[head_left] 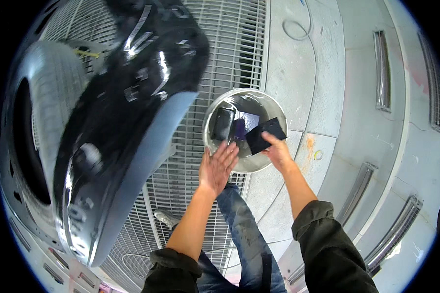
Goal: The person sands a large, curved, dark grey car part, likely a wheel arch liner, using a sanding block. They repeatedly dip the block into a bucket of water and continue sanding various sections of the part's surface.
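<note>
A round metal bucket (pixel 211 110) of water stands in front of me. My right hand (pixel 277 152) pinches a black sheet of sandpaper (pixel 267 136) over its right side, thumb on top. My left hand (pixel 219 166) is held over the near-left rim with its fingers stretched out and holds nothing. Inside the bucket, beyond my left fingertips, lies a dark, rounded block (pixel 224 122). Beside it is a purple and pale sheet (pixel 247 122), partly covered by the black one. Whether my left hand touches the rim I cannot tell.
A glossy black curved car body panel (pixel 132 93) with a grey edge fills the left side, next to a tyre (pixel 63 73). Metal floor grating (pixel 230 53) runs under the bucket beside pale floor plates (pixel 288 63). A thin hose (pixel 314 63) trails along the plates. Caged lamps (pixel 383 71) line the right wall.
</note>
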`<state>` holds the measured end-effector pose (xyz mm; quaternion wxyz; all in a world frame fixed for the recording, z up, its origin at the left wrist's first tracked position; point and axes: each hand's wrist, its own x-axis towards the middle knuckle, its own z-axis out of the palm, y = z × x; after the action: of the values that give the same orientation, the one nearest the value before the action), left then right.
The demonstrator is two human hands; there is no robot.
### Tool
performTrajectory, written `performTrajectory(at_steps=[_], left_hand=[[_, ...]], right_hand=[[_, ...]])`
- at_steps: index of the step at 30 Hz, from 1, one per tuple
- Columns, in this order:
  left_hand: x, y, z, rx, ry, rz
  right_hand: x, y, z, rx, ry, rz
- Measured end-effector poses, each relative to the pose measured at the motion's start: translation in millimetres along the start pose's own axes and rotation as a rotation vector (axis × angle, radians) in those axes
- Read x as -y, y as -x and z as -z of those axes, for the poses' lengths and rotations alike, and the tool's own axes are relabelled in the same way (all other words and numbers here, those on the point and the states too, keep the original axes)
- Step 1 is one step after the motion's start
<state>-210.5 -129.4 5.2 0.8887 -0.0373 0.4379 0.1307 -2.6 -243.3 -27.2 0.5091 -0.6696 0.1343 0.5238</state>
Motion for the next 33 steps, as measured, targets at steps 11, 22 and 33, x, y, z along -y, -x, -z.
performTrajectory(at_steps=[11,22,33], left_hand=[[26.3,-209.0,54.4,-0.336,-0.1,-0.014],[52.1,-274.0,138.4,-0.752,-0.116,-0.251],[16.2,-234.0,84.2,-0.594,-0.54,0.01]], right_hand=[[-126.5,-173.4,36.0,-0.299,0.31,-0.128],[-62.1,-63.5,-57.5,-0.004,0.74,0.475],[-106.2,-172.3,-22.7,-0.143,0.644,-0.083]])
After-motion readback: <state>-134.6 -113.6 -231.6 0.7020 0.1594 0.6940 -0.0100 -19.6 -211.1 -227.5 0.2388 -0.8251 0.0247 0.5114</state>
